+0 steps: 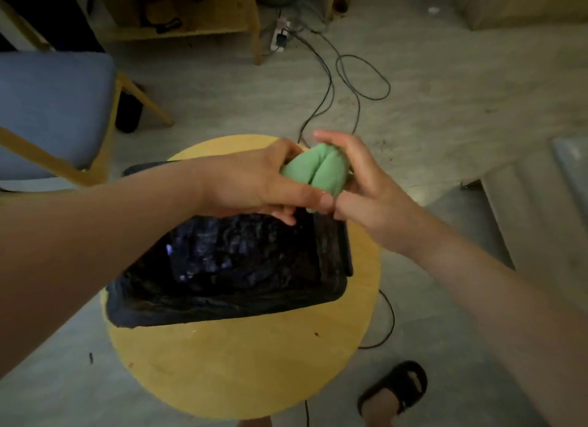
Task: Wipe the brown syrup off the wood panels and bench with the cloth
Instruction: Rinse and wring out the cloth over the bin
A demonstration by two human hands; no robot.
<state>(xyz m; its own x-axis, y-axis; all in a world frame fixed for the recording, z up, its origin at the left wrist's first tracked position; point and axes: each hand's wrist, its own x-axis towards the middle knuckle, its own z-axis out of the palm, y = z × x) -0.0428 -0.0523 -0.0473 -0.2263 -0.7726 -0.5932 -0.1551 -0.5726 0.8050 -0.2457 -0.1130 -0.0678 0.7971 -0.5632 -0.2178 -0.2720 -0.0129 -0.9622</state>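
A bunched green cloth is held between both hands above the far edge of a black bin. My left hand grips its left side, thumb stretched under it. My right hand wraps round its right side, fingers curled over the top. The bin, lined with a black bag, stands on a round yellow wooden stool. A small dark speck shows on the stool top near the bin. No wood panels are in view.
A blue-cushioned wooden chair stands at the left. Black cables run across the grey floor from a power strip near a wooden table at the back. My foot in a black slipper is at the bottom right.
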